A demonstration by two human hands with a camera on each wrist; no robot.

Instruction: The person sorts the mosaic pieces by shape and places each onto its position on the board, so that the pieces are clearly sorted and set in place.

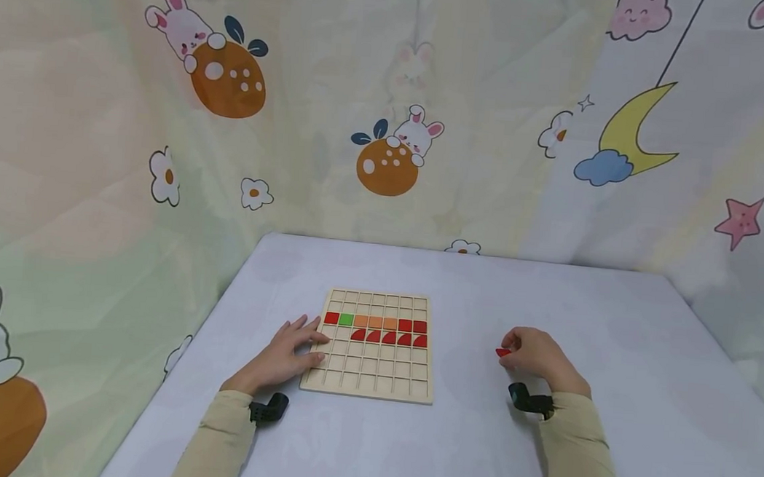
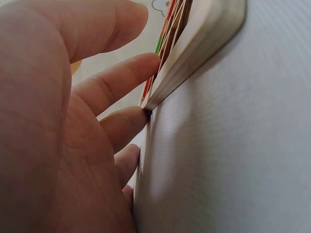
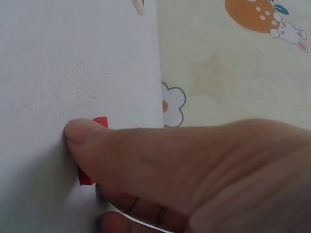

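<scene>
A pale wooden grid board [image 1: 366, 387] lies flat on the white table. One row of its cells holds red, green and orange square tiles [image 1: 376, 322]; the row below holds several tiles with red curved shapes [image 1: 389, 337]. My left hand [image 1: 286, 354] rests on the board's left edge, fingers fairly straight; in the left wrist view its fingertips touch the board's side [image 2: 194, 53]. Off to the right of the board, my right hand [image 1: 539, 356] pinches a small red piece [image 3: 87, 177] between thumb and fingers. The thumb covers most of that piece, so its full shape is hidden.
The white table [image 1: 461, 448] extends around the board on all sides. Behind it hangs a cloth backdrop [image 1: 311, 212] with cartoon rabbits, flowers and a moon. A black wrist camera [image 1: 269, 409] sits on the left wrist and another black camera [image 1: 530, 401] on the right.
</scene>
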